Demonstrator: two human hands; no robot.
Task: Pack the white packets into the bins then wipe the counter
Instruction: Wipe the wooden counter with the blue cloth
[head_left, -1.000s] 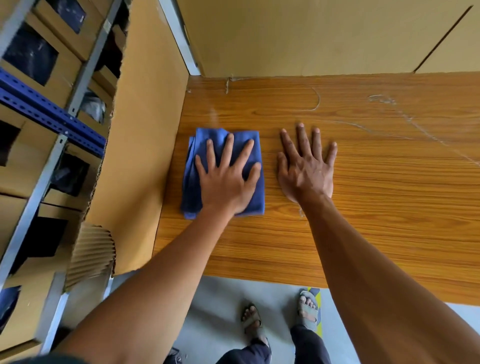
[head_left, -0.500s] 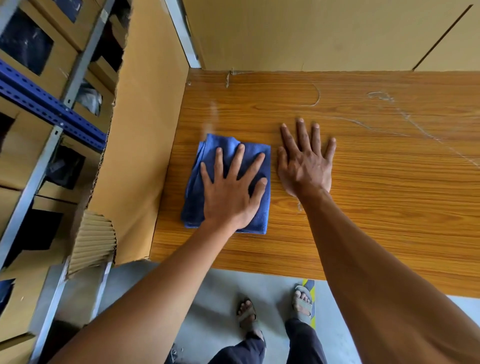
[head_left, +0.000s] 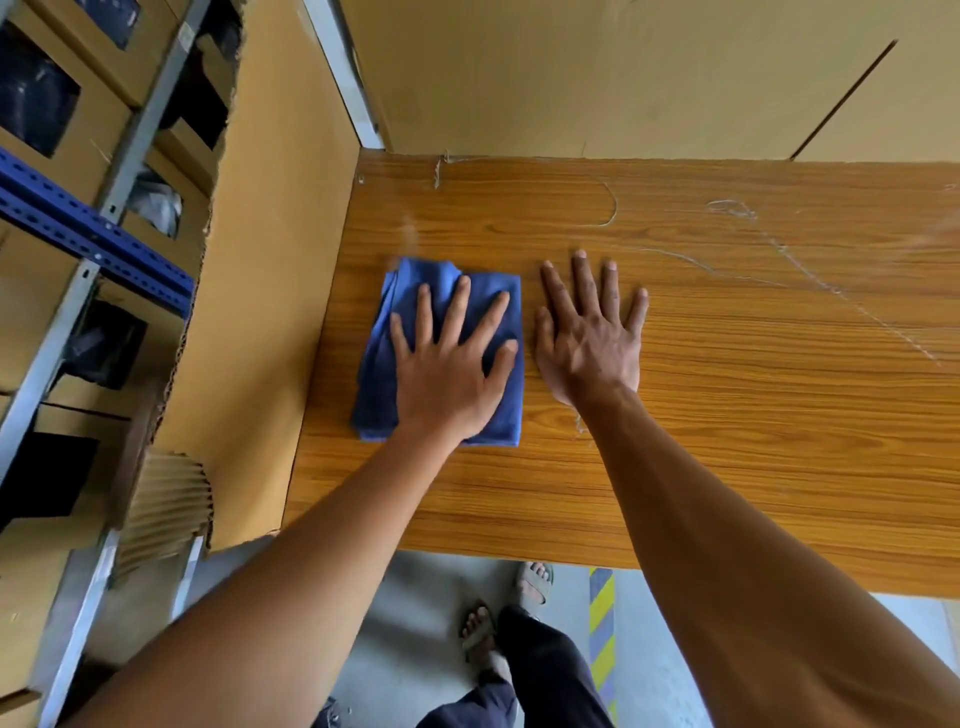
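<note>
Blue cloth (head_left: 441, 291) lies under the flat left hand (head_left: 447, 374), fingers apart like the right hand's (head_left: 589, 343); no packets showing, counter (head_left: 727, 415) scuffs toward two o'clock remain.

Wooden counter (head_left: 727, 415) bears a folded blue cloth (head_left: 441, 291).

We have one view only, worn on the person's head, wide-angle and tilted steeply down. It looks forward over the wooden counter (head_left: 727, 415) from close above, with both forearms reaching in from the bottom edge, the floor (head_left: 415, 597) underneath and shelving (head_left: 93, 234) curving up the left side.
</note>
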